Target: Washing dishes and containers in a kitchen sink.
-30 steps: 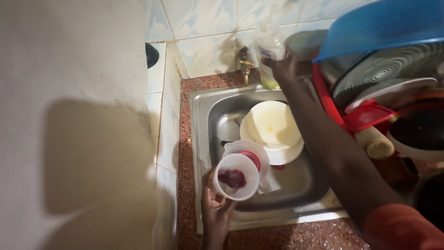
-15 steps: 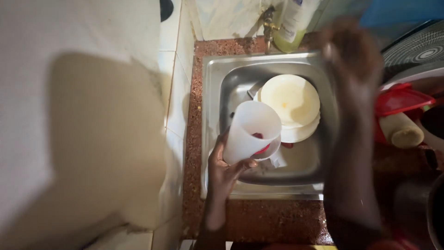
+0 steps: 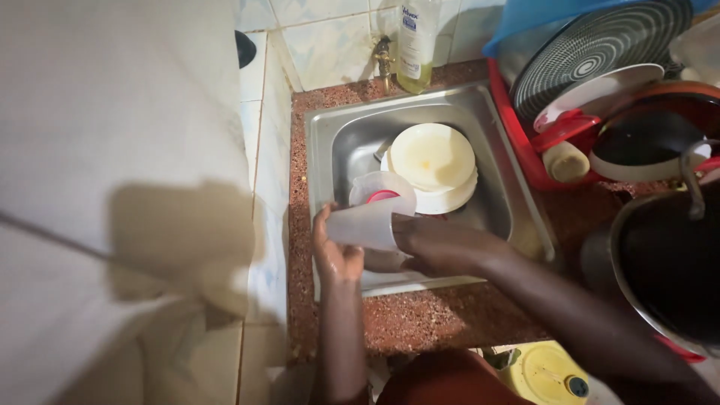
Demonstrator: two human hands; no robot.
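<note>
A translucent white plastic cup (image 3: pixel 364 223) lies on its side over the front of the steel sink (image 3: pixel 501 180). My left hand (image 3: pixel 335 255) grips it from the left and below. My right hand (image 3: pixel 435 244) is against the cup's open end, fingers at or inside its mouth. Behind the cup, in the sink, stand a clear jug with something red inside (image 3: pixel 381 190) and a stack of cream plates (image 3: pixel 433 161).
A brass tap (image 3: pixel 383 54) and a bottle of yellow liquid (image 3: pixel 417 41) stand behind the sink. A red drying rack (image 3: pixel 517 127) at right holds plates, a striped dish (image 3: pixel 600 46) and a dark pot (image 3: pixel 651 139). A large dark pan (image 3: pixel 671 270) sits at the right edge.
My right hand came down from the bottle near the tap to the cup's mouth. The cup tipped from upright onto its side in my left hand.
</note>
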